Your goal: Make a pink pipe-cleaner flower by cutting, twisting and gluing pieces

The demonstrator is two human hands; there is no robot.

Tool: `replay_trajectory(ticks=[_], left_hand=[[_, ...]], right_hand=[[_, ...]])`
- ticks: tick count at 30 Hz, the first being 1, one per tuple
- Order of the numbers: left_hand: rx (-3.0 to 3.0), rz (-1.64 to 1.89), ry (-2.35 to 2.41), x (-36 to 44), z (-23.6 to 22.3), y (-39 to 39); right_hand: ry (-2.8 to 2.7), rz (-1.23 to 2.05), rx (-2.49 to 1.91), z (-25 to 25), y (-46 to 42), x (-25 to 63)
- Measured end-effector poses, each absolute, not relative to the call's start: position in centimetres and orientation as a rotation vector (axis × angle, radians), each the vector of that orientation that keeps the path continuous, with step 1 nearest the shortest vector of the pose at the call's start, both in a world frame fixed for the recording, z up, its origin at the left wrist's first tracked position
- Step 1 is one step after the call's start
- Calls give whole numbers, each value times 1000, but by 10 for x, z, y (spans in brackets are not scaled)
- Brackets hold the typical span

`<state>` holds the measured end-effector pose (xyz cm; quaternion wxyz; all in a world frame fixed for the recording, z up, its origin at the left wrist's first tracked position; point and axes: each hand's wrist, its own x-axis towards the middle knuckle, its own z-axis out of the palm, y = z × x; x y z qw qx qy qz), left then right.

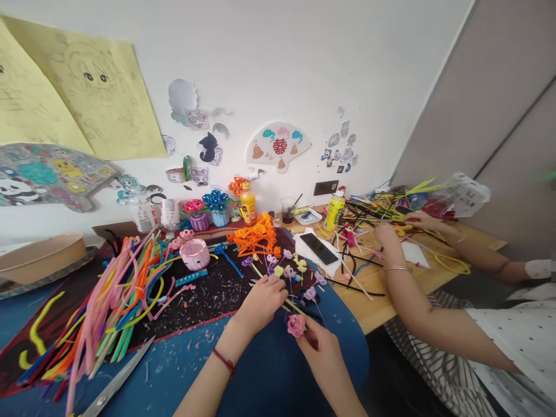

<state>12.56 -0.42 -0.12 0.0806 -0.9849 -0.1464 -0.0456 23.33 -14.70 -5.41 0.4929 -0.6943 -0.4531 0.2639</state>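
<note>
My right hand [324, 350] pinches a pink pipe-cleaner flower [296, 325] between thumb and fingers, low over the blue table edge. Just left of it, my left hand [264, 300] reaches in with its fingers curled down among purple pipe-cleaner flowers [310, 295] and small yellow flowers [301, 265]. What those fingers grip is hidden beneath them. A pale green stem runs between the two hands. Beyond the left hand lies a pile of orange pipe-cleaner pieces [254, 233], with a blue flower on a stem [226, 255] to its left.
Scissors [124, 370] and a heap of coloured pipe cleaners [113, 295] lie at left. A pink pot [194, 255] stands behind. A phone [319, 248], an orange juice bottle [247, 204] and a yellow bottle [333, 211] are farther back. At right, another person's hands [386, 234] work among pipe cleaners.
</note>
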Motion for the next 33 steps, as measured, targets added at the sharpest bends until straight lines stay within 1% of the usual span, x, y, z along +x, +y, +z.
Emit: replay_trajectory(ticks=[5,10,13,16,19,22,26,28,29,31,33], left_hand=[[-2864,-183,-503,111,23,-4],[-2731,-274,-761,71,49,-7],[-2645,-353,-967,41,55,-17],[-2695,-475,-1091,16,52,-35],[-2785,-600,-1121,1,45,-53],[-2822,-690,-1151,-8,39,-68],[-2721,-746,-1348,-30,32,-84],[-2489,-727,-1565,-53,25,-95],[-2347,-645,-1679,-69,20,-102],[-2133,-362,-1847,-104,8,-116],[-2081,-164,-1940,-137,-5,-127]], right_hand=[[-1079,617,-1692,-55,-147,232],[-1012,571,-1730,-51,-146,228],[-920,574,-1622,-40,-142,218],[-1005,609,-1462,-22,-130,201],[-1283,704,-1330,-7,-117,180],[-1491,862,-1230,-4,-110,160],[-1438,1071,-1213,-13,-116,143],[-1324,1132,-1221,-17,-119,141],[-1261,1151,-1212,-19,-120,141],[-1130,1193,-1171,-23,-118,142],[-981,1284,-1106,-26,-113,143]])
